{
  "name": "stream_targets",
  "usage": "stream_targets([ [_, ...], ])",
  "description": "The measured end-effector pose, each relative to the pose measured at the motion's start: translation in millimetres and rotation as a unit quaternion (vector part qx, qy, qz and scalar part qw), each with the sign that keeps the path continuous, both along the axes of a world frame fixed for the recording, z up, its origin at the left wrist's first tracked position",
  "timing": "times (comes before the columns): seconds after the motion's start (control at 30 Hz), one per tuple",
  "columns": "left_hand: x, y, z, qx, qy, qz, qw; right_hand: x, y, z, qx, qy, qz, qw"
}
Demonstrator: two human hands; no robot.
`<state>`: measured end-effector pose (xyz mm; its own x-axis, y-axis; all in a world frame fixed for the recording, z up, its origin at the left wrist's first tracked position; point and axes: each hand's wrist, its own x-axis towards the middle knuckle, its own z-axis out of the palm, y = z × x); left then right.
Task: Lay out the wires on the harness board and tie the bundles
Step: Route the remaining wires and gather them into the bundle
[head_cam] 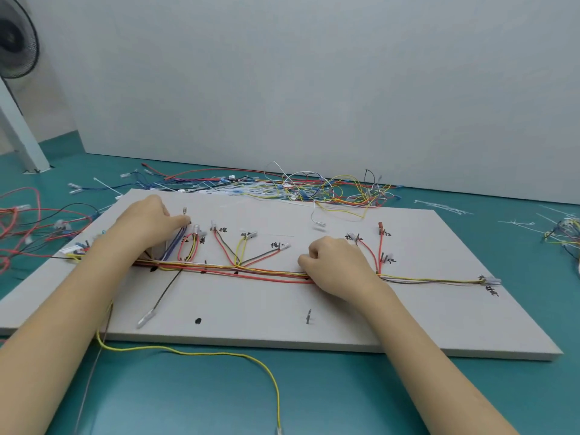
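Observation:
A white harness board (345,312) lies on the teal floor with handwritten labels and pins. A main wire bundle (251,271) of red, yellow and dark wires runs left to right across it, with branches rising to small connectors. My left hand (147,224) sits at the board's upper left, its fingers curled on the blue and purple wires (175,243) near a pin. My right hand (335,265) rests over the main bundle at mid board, fingers curled down and pinching it. A loose yellow wire (219,356) trails off the front edge.
A tangled heap of spare wires (314,186) lies behind the board against the white wall. More red and black wires (28,227) lie at the left, another clump (565,233) at the right. White cable ties (442,207) are scattered on the floor. A fan (15,39) stands upper left.

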<state>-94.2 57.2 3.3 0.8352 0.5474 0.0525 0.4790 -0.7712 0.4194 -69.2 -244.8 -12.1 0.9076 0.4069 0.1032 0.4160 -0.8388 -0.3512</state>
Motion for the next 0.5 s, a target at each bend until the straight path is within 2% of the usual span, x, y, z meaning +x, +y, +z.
stream_targets([
  [0.17,-6,6,-1,0.009,0.01,-0.02,1.0,6,-4,-1,0.094,0.088,-0.007,0.992],
  [0.3,-8,5,2,0.042,0.01,-0.011,0.999,7,-4,1,0.088,0.084,0.004,0.993],
  [0.5,-10,-13,5,0.0,-0.024,-0.072,0.997,9,-38,12,0.024,0.089,-0.003,0.996],
])
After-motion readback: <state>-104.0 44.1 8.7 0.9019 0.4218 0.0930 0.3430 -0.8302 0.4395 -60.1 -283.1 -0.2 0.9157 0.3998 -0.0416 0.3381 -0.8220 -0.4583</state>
